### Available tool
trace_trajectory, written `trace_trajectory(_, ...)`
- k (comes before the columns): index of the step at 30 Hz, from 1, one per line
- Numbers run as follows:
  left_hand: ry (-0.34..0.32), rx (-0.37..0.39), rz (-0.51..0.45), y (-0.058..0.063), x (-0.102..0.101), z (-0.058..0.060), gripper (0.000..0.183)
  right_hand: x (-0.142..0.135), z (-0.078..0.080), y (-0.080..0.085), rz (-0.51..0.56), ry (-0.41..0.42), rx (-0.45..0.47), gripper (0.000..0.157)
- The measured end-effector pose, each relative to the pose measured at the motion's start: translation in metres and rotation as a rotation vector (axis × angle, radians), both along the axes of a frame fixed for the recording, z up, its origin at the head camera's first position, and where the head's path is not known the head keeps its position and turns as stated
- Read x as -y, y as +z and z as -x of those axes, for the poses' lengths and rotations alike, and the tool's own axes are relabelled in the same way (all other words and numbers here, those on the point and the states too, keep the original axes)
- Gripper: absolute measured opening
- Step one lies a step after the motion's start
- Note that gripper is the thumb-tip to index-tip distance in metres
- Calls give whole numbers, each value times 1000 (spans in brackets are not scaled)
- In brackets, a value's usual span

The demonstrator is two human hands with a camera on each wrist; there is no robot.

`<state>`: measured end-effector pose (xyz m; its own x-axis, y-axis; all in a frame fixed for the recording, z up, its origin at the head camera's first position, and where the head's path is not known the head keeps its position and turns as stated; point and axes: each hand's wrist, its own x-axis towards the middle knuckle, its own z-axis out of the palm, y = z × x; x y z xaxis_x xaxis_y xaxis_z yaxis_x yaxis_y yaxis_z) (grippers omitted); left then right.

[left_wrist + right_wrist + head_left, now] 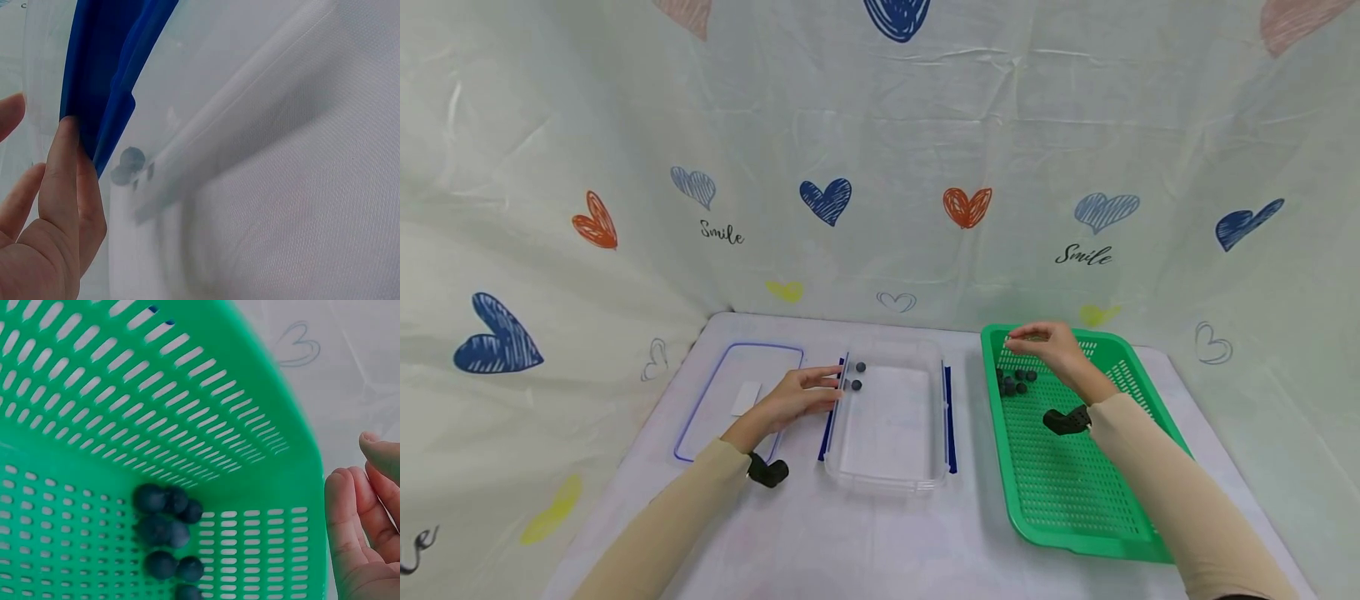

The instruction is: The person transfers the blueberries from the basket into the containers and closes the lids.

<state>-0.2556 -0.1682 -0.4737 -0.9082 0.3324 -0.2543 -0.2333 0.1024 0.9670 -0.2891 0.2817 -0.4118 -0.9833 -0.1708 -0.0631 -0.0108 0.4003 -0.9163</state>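
Note:
My left hand (797,396) is at the left side of a clear plastic box (891,483), its straight fingers touching the blue side latch (119,75). Two small dark round fruits that look like blueberries (857,385) lie inside the box near its left wall. Over the back left of a green basket (1078,546), my right hand (1051,343) hovers with fingers loosely bent and thumb apart from them; nothing shows between them. Several more blueberries (161,565) are gathered in the basket's corner below that hand.
A clear lid (711,400) with a blue rim lies flat left of the box, bearing a white label (746,398). A second blue latch (951,421) sticks out from the box's right side. Behind the table hangs a heart-patterned sheet (887,125).

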Motion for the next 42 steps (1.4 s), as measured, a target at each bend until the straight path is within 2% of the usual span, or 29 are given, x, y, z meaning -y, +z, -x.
trace_trajectory(7,12,2,0,-1,0,-1,59,-9,-5,-12,-3,-31,0,47)
trace_trajectory(14,11,1,2,-2,-1,0,60,-17,-10,-27,-62,-78,19,49)
trace_trajectory(22,23,26,-8,-2,-1,0,62,-28,-13,-42,-67,-81,18,49)
trace_trajectory(42,10,23,-8,-5,1,2,62,-36,-15,-77,-136,-106,48,41)
